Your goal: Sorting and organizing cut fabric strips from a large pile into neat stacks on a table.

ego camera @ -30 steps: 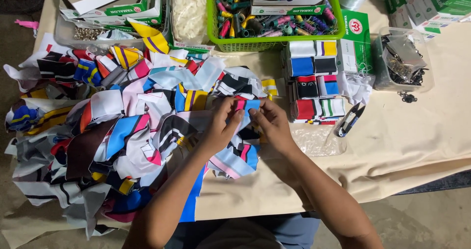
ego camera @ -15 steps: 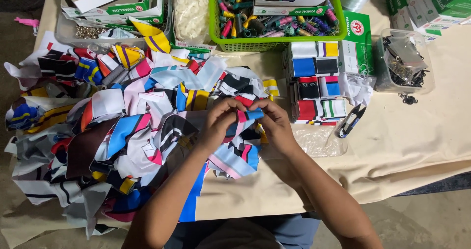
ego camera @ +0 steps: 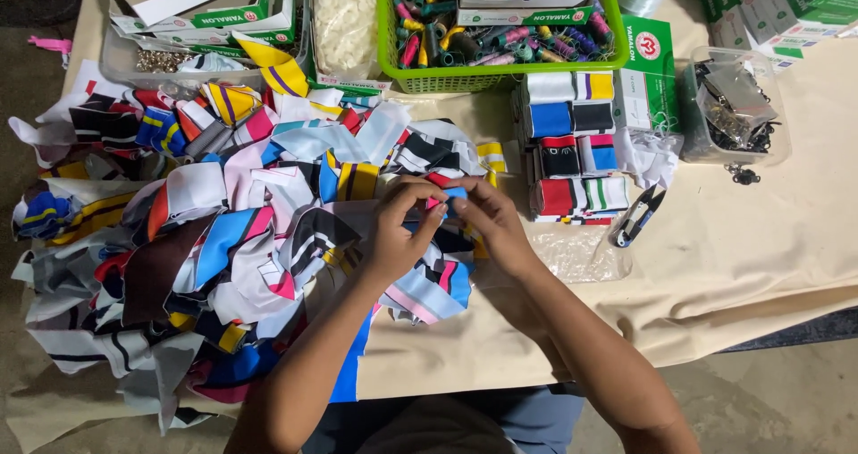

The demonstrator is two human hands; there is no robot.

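Small red, blue and black cloth piece (ego camera: 444, 201) sat pinched between both hands, just above the middle of the counter (ego camera: 769, 239). That counter was covered with a tan cloth. The left hand (ego camera: 399, 231) gripped the piece with its fingers curled around it. The right hand (ego camera: 490, 223) gripped the other end, and the fingertips of the two hands nearly touched.

Under the hands and off to the left lay a big messy pile of colourful striped cloth scraps (ego camera: 223, 239). The pile spread to the left edge of the counter. Some scraps hung over the near edge.

Just to the right of the hands stood a neat stack of folded cloth pieces in blue, black, red, white and yellow (ego camera: 572, 141). A small black and blue thread snipper (ego camera: 637, 215) lay beside the stack. A clear plastic bag (ego camera: 581, 253) lay flat near the right hand.

At the far side of the counter sat a bright green plastic basket full of thread spools in many colours (ego camera: 500, 25). Next to it on the left was a clear bag of small white bits (ego camera: 342, 12). A clear plastic tub of dark metal clips (ego camera: 733, 105) stood far to the right, well apart from the hands. Green and white cardboard boxes (ego camera: 232, 7) stood at the far left corner.
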